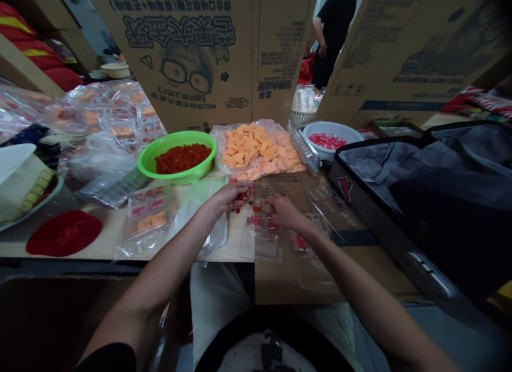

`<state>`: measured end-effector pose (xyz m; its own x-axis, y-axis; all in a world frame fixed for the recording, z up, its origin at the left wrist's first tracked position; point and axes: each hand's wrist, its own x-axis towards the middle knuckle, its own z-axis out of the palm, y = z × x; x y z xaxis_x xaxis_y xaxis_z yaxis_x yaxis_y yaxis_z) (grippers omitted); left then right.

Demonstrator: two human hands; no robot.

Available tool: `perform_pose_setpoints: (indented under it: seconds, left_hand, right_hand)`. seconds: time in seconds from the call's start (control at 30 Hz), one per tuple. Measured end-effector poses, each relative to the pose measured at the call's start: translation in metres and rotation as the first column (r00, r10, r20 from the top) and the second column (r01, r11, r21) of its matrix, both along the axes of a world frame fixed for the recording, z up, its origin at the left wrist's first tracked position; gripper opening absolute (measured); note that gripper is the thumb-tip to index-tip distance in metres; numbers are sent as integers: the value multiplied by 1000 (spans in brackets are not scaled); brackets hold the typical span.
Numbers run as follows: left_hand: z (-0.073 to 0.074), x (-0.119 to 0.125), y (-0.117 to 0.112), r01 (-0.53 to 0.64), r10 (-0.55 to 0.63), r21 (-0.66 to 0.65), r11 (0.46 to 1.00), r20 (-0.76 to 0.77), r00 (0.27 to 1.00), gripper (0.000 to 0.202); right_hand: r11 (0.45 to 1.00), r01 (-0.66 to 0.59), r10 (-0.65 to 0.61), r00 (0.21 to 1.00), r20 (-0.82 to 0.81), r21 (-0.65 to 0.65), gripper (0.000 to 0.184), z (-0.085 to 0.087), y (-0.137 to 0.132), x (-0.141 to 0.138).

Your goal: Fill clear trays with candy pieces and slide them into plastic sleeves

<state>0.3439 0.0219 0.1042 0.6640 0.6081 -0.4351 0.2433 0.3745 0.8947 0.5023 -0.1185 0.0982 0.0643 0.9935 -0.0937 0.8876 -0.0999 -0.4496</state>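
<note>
Left hand (232, 197) and right hand (282, 211) curled shut, just above clear tray (264, 237); red bits (254, 208) lie between them, grip unclear. Green bowl (178, 175) holds red shreds (183, 158); bag (218, 148) holds orange pieces (252, 151).

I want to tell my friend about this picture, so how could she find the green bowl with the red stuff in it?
Look for the big cardboard box standing at the back of the table. Right in front of it sits a bright green bowl holding a heap of dark red bits. It's the only green bowl, with a clear bag of orange pieces right beside it.
</note>
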Motion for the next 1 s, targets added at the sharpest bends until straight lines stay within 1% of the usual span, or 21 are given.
perform_pose_setpoints:
  seconds: [0.03, 0.07, 0.2, 0.23, 0.27, 0.3, 0.33, 0.37, 0.4, 0.43, 0.47, 0.5, 0.53, 0.57, 0.7, 0.8, 0.83, 0.93, 1.0]
  left_hand:
    - [1, -1, 1, -36, 36, -30, 999, 10, 999, 15]
    - [0, -2, 2, -62, 63, -33, 998, 6, 998, 14]
    - [-7, -6, 0, -79, 83, 58, 995, -60, 995, 16]
    - [-9, -7, -1, -72, 81, 106, 992, -82, 993, 16]
    - [-10, -7, -1, -39, 60, 182, 983, -110, 992, 15]
    - [-11, -7, -2, 22, 21, 285, 958, -147, 989, 13]
    - [-12, -7, -3, 114, -37, 402, 909, -195, 980, 11]
    - [-12, -7, -4, 234, -112, 515, 824, -257, 960, 11]
    - [-11, -5, -5, 366, -183, 610, 702, -342, 922, 13]
    - [-11, -4, -6, 483, -233, 668, 566, -432, 871, 15]
    - [-10, -2, -6, 564, -255, 689, 455, -506, 824, 15]
    - [-10, 0, -7, 620, -260, 691, 371, -563, 784, 16]
    - [-10, 3, -9, 654, -253, 686, 319, -603, 756, 16]
    - [-9, 5, -10, 669, -242, 681, 297, -624, 743, 16]
    - [-11, 8, -14, 678, -235, 677, 286, -636, 735, 15]
    - [-14, 4, -15, 676, -258, 682, 279, -624, 737, 17]
    - [-15, 2, -15, 667, -276, 687, 289, -608, 745, 16]
    - [-22, -4, -15, 634, -330, 692, 345, -543, 772, 14]
    - [-29, -7, -17, 607, -329, 697, 382, -511, 794, 12]
  right_hand:
    - [999, -14, 15, 1000, 24, -34, 30, 0, 5, -5]
    - [998, -20, 23, 998, 55, -60, 30, 0, 8, -9]
    - [997, 17, -1, 981, 195, -78, 41, 0, 13, -25]
    - [996, 16, 2, 978, 206, -89, 42, 0, 13, -26]
    - [995, 10, 12, 979, 205, -103, 42, -1, 13, -27]
    - [994, -1, 23, 981, 194, -113, 40, -2, 13, -27]
    - [994, -10, 31, 984, 178, -113, 39, -3, 12, -26]
    - [994, -14, 31, 987, 160, -104, 38, -5, 12, -24]
    - [996, -10, 22, 990, 141, -89, 37, -6, 12, -22]
    - [997, 1, 8, 993, 120, -73, 36, -7, 12, -20]
    - [998, 19, -13, 995, 99, -58, 35, -8, 12, -18]
    - [998, 42, -38, 996, 80, -47, 35, -9, 12, -17]
    - [997, 68, -65, 996, 67, -42, 37, -9, 12, -16]
    - [995, 93, -90, 994, 61, -44, 39, -9, 13, -16]
    - [982, 175, -167, 980, 111, -65, 46, -7, 16, -22]
    - [980, 182, -170, 975, 143, -75, 48, -7, 19, -26]
    - [982, 173, -161, 977, 143, -76, 49, -8, 19, -27]
    - [987, 152, -145, 978, 148, -42, 51, -11, 19, -30]
    - [990, 142, -138, 975, 173, -12, 45, -14, 18, -31]
